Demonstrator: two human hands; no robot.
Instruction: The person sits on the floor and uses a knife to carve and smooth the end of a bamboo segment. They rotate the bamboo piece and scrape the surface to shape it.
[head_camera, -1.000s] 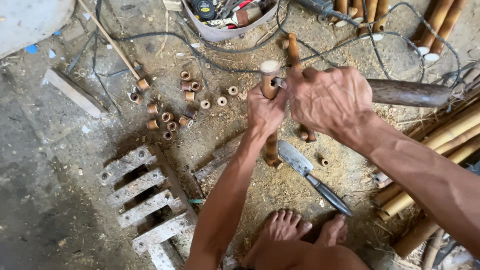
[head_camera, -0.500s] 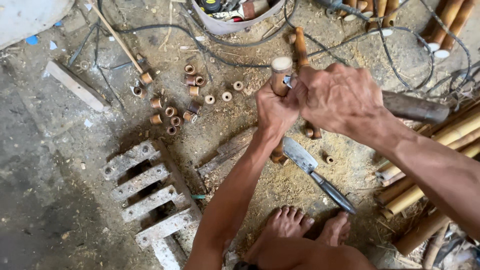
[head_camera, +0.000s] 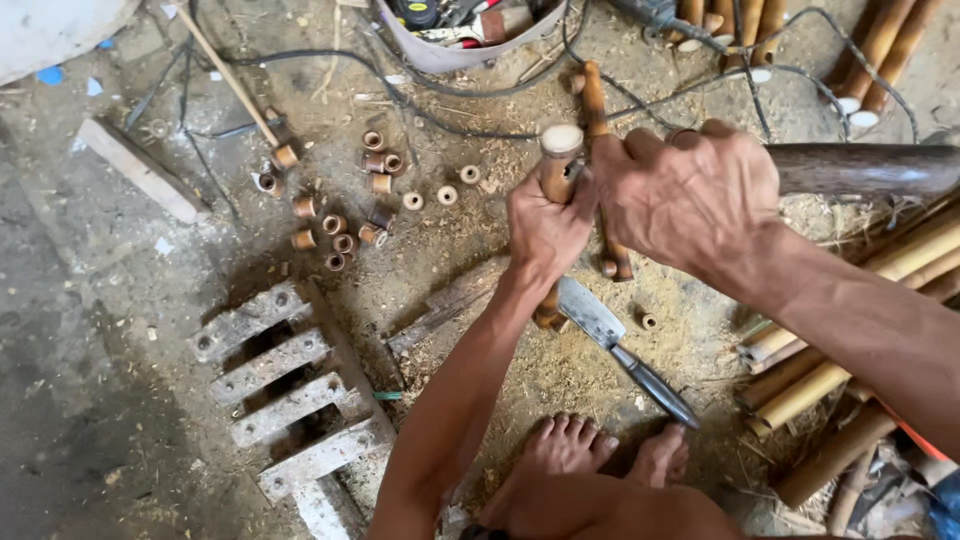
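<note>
- Starting nearest the viewer, two bare feet (head_camera: 600, 455) are seen planted on the sawdust-strewn ground at the bottom of the view.
- Just beyond the feet, a broad-bladed knife (head_camera: 625, 350) is laid flat on the ground, its handle pointing near-right and its blade toward the upright stick.
- To the left, a grey wooden slatted frame (head_camera: 285, 385) is rested on the dirt floor.
- On the right edge, a bundle of long bamboo poles (head_camera: 850, 340) is stacked at a slant.
- At the centre, a short bamboo stick (head_camera: 558, 160) is stood upright, its lower end set on the ground beside the knife blade and its pale cut top exposed.
- The left hand (head_camera: 545, 230) is closed tightly around the middle of the stick.
- The right hand (head_camera: 690, 195) is curled shut at the stick's upper part; what lies inside its fingers is hidden, so a separate object there cannot be told.
- Behind the right hand, a dark wooden log (head_camera: 860, 170) is laid across to the right.
- Farther left, small cut bamboo rings (head_camera: 350, 215) are scattered together on the ground.
- At the far edge, a pale tub of tools (head_camera: 470, 30) is set among black cables (head_camera: 440, 105).
</note>
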